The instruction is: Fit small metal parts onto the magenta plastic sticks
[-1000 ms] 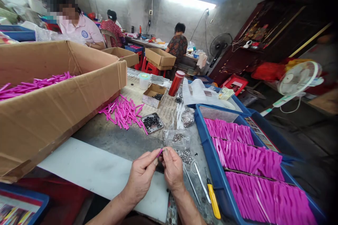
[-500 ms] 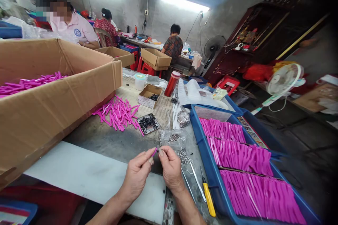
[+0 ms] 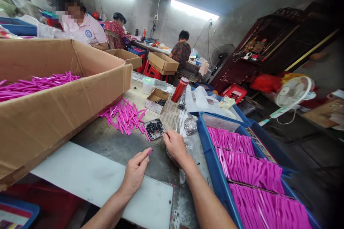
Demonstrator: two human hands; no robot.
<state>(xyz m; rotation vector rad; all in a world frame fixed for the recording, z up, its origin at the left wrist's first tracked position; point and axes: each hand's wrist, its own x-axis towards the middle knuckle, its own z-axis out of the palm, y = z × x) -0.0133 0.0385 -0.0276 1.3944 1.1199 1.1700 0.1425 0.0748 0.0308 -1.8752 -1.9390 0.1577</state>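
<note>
Head view: a corrugated cardboard box [image 3: 67,103] of slim pink plastic sticks flanks a worn grey table, with a smooth white board [image 3: 94,179] at its near edge. A loose pink pile [image 3: 125,114] and a blue tray [image 3: 212,150] of packed rows lie around. The left hand [image 3: 135,170] pinches a short pink piece [image 3: 149,150] above the table. The right hand [image 3: 176,145] reaches a small metal tray [image 3: 154,129] of dark bits, fingertips together; any catch cannot be told.

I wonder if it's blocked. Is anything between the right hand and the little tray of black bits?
Nothing visible is. The right hand has its fingertips just beside the tray of black bits, almost touching it. The left hand pinches a pink piece.
</note>
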